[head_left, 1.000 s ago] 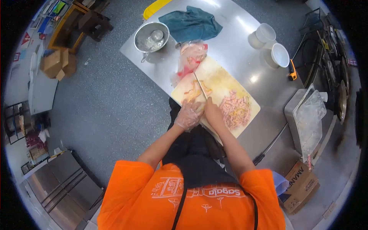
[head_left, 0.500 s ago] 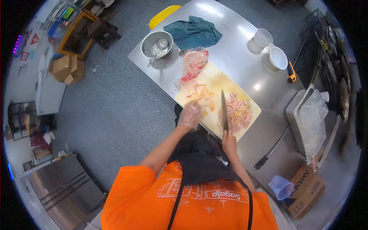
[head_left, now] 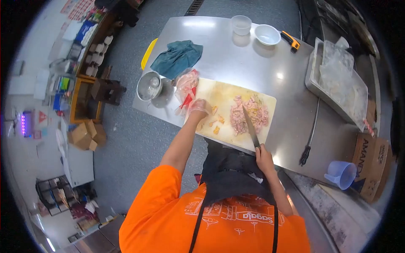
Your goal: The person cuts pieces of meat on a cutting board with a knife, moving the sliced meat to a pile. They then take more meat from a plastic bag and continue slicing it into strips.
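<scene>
My right hand is closed round the handle of a kitchen knife. Its blade points away from me, its tip over a pile of chopped pink meat on the white cutting board. In a clear plastic glove, my left hand is at the board's left edge, over the near end of a plastic bag of meat with red print. Its fingers are hidden from me. Small yellowish scraps lie between that hand and the meat pile.
A steel bowl and a green cloth are left on the steel table. Two tubs, an orange-black thermometer gun and a metal pan holding plastic are right. A blue jug stands near a carton.
My left hand has moved left and away from me, from the yellowish scraps to the meat bag. The knife tip has tilted left over the meat. The camera view has turned.
</scene>
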Available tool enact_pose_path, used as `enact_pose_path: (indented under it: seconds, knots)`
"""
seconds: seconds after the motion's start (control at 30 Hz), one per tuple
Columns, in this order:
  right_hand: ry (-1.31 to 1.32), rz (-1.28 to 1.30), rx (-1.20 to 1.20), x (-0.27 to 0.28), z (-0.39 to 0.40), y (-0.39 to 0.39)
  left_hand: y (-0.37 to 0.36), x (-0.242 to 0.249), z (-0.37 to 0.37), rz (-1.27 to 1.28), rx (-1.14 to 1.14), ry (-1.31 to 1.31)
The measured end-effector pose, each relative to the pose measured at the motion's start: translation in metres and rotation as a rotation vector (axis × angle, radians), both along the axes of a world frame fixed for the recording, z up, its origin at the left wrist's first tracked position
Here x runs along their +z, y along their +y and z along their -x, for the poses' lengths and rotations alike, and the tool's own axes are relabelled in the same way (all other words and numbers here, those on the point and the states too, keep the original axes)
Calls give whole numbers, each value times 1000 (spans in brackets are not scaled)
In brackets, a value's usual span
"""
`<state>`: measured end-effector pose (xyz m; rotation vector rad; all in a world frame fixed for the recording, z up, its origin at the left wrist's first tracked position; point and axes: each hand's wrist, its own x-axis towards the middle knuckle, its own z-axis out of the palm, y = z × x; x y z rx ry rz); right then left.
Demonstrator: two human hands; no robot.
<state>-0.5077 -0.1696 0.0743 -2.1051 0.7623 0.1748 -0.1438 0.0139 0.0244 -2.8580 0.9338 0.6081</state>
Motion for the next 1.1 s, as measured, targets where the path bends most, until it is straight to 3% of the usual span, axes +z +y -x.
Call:
enact_pose_path:
  seconds: [0.03, 0.1, 0.13, 0.17, 0.2, 0.27, 0.3, 0.33, 0.4, 0.43, 0.5, 0.63, 0.7, 0.73, 0.83, 0.9, 0.93, 1.0, 1.1]
  knots:
    - [-16, 9, -21, 0, 3, -2, -4, 1, 4, 184, -35, 32]
    - [-45, 10, -49, -6, 11, -5, -40, 18, 37, 72, -168, 301]
    - [-73, 17, -58, -8, 12, -6, -37, -20, 56, 342, -336, 302]
    - [-82, 16, -61, -7, 12, -9, -70, 37, 86, 169, -444, 338]
    - [-81, -8, -90, -2, 12, -10, -66, 27, 85, 164, -450, 332]
    - [-75, -37, -126, -1, 15, -10, -49, -9, 81, 550, -120, 98]
    - [-71, -29, -121, -3, 16, -13, -35, 1, 76, 823, -22, -135]
    - [-69, -19, -113, -3, 17, -15, -32, 21, 70, 825, -23, -135]
    - [-61, -21, -106, -1, 17, -17, -37, 64, 58, 370, 317, -112]
    - [-52, -25, -98, 0, 17, -18, -33, 43, 52, 375, 321, -118]
    - [-54, -21, -76, -3, 14, -18, -16, -18, 38, 384, 52, -241]
    - [18, 3, -19, -1, 4, -16, -42, -3, 58, 269, 156, -71]
    - [-1, -13, -15, 3, -1, -15, -54, -20, 58, 274, 103, 170]
    - [-14, -35, -25, 4, -4, -13, -62, -11, 67, 272, 109, 164]
    - [-47, -53, -34, -2, -5, -13, -76, 51, 108, 428, 120, 292]
    - [-76, -55, -47, -4, -4, -14, -74, 73, 124, 659, 361, 273]
    - [-104, -55, -63, -4, -3, -14, -63, 58, 120, 657, 361, 273]
    - [-99, -66, -63, -3, -2, -15, -19, -2, 100, 680, -34, -371]
    - [-85, -65, -58, -3, -4, -14, 3, -58, 73, 493, 116, -163]
